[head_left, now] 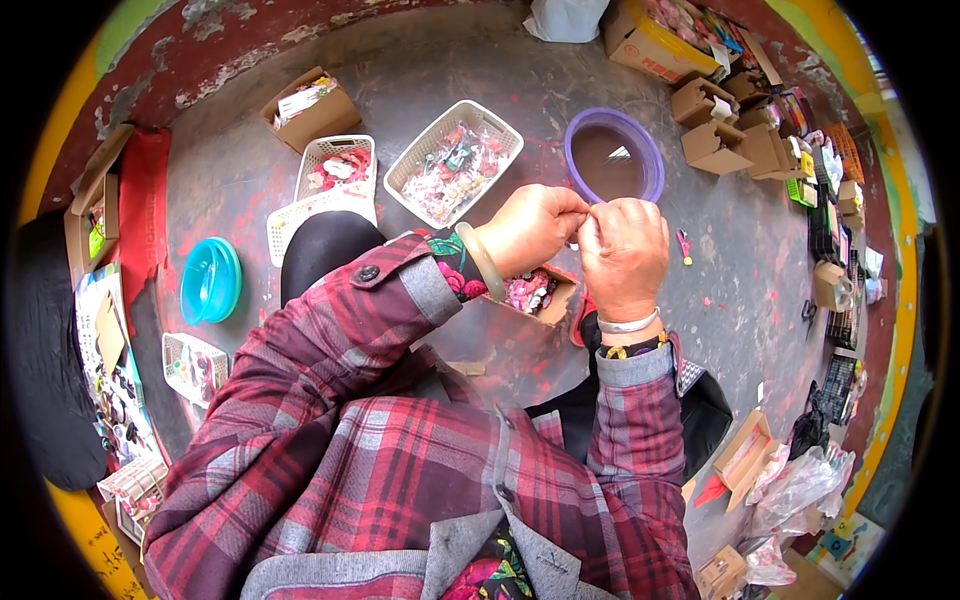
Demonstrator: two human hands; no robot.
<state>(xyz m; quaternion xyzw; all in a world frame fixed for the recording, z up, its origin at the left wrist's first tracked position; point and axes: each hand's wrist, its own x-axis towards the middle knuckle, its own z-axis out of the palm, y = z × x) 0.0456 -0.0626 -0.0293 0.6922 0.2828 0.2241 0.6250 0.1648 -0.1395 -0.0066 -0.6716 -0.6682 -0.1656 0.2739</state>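
Note:
In front of my chest, my left hand (537, 228) and my right hand (627, 258) meet with fingertips pinched close together. Whatever lies between the fingers is too small or hidden to make out. Just beneath them, partly covered by the hands, is a small cardboard box (558, 306) holding pink, white and dark little pieces. Beyond my left hand stands a white plastic basket (424, 148) with many small pieces, some seemingly in clear wrapping. A purple basin (656, 168) with brownish contents sits past my right hand.
Left of the basket are a smaller white basket (368, 160) of red and pink pieces and a cardboard box (325, 118). Teal basins (208, 282) lie farther left. Small pink-and-yellow scissors (684, 247) rest on the floor. Boxes (716, 146) and plastic bags (800, 490) line the right wall.

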